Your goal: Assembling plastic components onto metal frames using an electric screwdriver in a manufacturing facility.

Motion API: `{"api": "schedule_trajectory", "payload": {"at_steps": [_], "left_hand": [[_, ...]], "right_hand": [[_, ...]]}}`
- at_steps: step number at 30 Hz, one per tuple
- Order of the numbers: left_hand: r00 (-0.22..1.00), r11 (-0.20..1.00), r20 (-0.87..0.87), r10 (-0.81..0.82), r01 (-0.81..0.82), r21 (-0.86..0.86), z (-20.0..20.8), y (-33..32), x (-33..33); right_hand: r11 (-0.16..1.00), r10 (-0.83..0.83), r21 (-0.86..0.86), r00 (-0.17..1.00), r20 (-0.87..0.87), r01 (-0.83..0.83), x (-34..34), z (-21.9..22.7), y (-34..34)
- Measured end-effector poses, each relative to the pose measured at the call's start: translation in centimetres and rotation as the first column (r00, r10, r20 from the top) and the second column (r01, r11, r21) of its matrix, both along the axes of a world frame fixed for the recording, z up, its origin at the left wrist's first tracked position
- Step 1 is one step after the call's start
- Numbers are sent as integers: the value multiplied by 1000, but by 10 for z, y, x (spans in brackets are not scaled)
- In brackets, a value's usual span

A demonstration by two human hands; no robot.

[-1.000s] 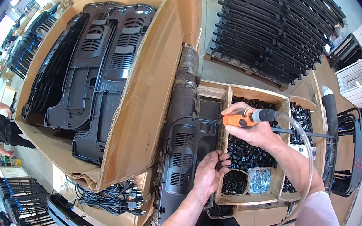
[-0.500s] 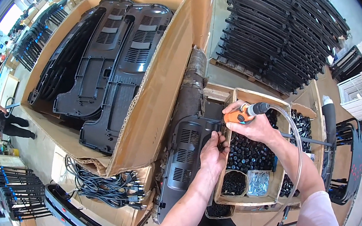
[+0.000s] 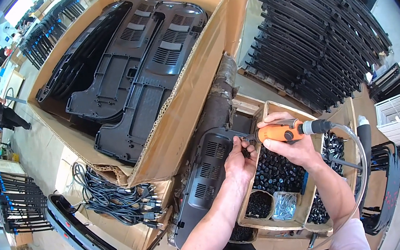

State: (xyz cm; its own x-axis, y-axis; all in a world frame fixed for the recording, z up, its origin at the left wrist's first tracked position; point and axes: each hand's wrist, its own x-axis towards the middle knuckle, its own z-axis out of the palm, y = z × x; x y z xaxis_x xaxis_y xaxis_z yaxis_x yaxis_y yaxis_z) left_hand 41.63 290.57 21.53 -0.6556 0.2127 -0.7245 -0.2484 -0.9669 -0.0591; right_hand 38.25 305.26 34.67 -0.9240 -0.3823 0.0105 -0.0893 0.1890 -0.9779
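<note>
My right hand [image 3: 291, 146] grips an orange air screwdriver [image 3: 274, 132], fingers wrapped round its body. It lies nearly level, its front end pointing left toward my left fingertips. From its dark rear end a clear hose [image 3: 365, 164] curves down to the right. My left hand [image 3: 239, 157] is closed at the right edge of a dark plastic panel [image 3: 207, 167] with slotted vents. Small dark pieces show among its curled fingers, too small to name. Whether the screwdriver's tip touches anything is hidden by the fingers.
Right of the panel, a wooden tray [image 3: 274, 225] holds black knob-like parts [image 3: 277, 170], small black pieces [image 3: 258, 204] and silver screws [image 3: 285, 206]. A large carton [image 3: 195, 85] of panels stands left, above coiled black cables [image 3: 113, 197]. Black frames [image 3: 309, 34] are stacked behind.
The screwdriver has turned more level, its rear end swinging right and down along with the hose. My left hand stays at the panel's edge. The whole view has shifted slightly.
</note>
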Motion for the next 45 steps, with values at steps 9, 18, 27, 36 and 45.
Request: {"api": "schedule_trajectory", "payload": {"at_steps": [9, 18, 27, 36, 45], "left_hand": [[990, 988, -109, 84, -70, 135, -3, -3, -9], [997, 998, -54, 53, -55, -37, 14, -4, -3], [914, 981, -361, -184, 151, -119, -2, -18, 49], [907, 947, -302, -293, 232, -222, 10, -37, 54], [918, 924, -286, -274, 169, -343, 7, -43, 66]], "right_hand": [[999, 25, 30, 998, -57, -24, -5, 0, -11], [997, 19, -70, 999, -29, -21, -21, -22, -38], [994, 97, -58, 995, -18, -98, -45, -34, -61], [990, 143, 31, 988, -58, -141, -58, -38, -67], [981, 188, 64, 978, -91, -183, -57, -40, -65]]}}
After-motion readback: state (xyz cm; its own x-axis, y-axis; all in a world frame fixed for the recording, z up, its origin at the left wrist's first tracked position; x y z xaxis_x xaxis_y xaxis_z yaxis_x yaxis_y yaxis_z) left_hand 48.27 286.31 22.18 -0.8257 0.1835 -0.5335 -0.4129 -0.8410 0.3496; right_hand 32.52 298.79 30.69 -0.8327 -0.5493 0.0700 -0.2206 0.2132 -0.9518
